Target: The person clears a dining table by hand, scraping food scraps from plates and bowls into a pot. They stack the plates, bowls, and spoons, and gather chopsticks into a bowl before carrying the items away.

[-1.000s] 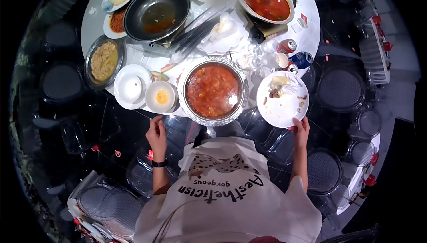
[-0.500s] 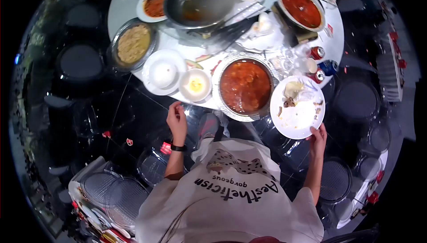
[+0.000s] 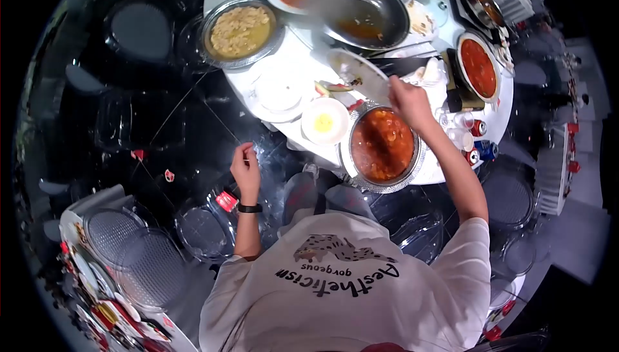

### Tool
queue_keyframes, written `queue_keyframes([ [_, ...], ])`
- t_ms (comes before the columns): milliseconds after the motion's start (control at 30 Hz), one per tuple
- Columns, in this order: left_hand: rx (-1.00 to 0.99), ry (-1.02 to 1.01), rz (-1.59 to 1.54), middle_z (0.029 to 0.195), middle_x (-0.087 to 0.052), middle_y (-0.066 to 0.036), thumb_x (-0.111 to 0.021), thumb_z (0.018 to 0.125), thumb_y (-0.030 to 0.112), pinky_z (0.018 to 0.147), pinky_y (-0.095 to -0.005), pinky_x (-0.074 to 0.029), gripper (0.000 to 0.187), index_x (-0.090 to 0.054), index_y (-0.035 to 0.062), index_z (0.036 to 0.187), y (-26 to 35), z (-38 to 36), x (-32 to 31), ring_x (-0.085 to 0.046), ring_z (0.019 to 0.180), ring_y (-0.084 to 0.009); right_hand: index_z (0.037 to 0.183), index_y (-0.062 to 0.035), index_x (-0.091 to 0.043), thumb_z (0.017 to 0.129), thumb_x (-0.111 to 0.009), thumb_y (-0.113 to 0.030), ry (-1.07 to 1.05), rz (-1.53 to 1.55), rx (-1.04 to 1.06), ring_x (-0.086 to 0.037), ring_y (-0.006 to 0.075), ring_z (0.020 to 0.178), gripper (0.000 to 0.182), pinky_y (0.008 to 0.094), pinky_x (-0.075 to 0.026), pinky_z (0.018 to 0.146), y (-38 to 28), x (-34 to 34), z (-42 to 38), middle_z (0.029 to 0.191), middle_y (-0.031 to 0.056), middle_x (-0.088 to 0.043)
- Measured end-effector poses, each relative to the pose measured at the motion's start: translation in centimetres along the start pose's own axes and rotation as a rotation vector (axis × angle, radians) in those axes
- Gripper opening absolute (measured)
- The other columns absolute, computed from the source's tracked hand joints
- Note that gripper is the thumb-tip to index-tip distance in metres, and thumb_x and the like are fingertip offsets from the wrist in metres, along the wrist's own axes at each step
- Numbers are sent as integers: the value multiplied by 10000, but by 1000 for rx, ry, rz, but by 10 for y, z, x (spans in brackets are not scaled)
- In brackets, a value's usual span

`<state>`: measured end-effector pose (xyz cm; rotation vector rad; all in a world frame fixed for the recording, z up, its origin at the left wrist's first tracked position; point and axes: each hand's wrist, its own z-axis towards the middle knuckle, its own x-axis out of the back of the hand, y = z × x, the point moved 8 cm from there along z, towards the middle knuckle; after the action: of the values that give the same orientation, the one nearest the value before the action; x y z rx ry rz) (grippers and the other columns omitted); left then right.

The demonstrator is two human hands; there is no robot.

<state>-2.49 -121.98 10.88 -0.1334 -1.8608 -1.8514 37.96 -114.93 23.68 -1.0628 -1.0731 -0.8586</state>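
My right hand (image 3: 409, 102) is shut on the edge of a white plate (image 3: 361, 76), which is tilted and blurred above the middle of the table. Dark food scraps show on the plate. Below that hand sits a round foil pan of red stew (image 3: 383, 146). My left hand (image 3: 245, 168) hangs in the air off the table's near edge, its fingers loosely bent and apart, with nothing clearly seen in them. Closest to it on the table are a bowl with yellow liquid (image 3: 324, 122) and a white bowl on a plate (image 3: 284, 91).
Beyond the plate stands a large dark pan (image 3: 367, 20) with some liquid. A dish of pale food (image 3: 242, 33) is at the left, a bowl of red soup (image 3: 478, 68) at the right. Cans (image 3: 478, 127) and plastic cups (image 3: 461, 138) crowd the right edge. Chairs (image 3: 138, 29) stand around.
My right hand has carried the plate from beside the table's near right edge up and left over the table, tilting it. My left hand stays low. The view has shifted.
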Motion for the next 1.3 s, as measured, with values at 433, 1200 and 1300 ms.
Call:
queue_keyframes([
  [433,-663,-344,37,1186,-561,-133,-571,793,31,949,-379,-429,300,-629,49,1087,141,61,-187,-499,1133,-311,856,-67,-455,714,-605,-37,70,-126,84,-606,294,594,209,392,-487,506,-35,-22,31,698,95,-589],
  [1200,-885,-205,75,1178,-537,-64,-539,680,-43,937,-402,-376,416,-654,128,1041,209,62,-193,-489,1102,-284,816,-43,-443,759,-607,-28,120,133,-175,-604,337,597,175,405,-484,540,-15,8,-2,659,127,-594],
  [1300,-652,-15,77,1092,-554,-83,-521,684,-59,867,-389,-422,382,-655,107,1000,160,92,-155,-502,1031,-293,825,-43,-452,751,-614,-26,154,60,-96,-603,333,604,179,403,-481,537,-21,10,-4,669,128,-591],
])
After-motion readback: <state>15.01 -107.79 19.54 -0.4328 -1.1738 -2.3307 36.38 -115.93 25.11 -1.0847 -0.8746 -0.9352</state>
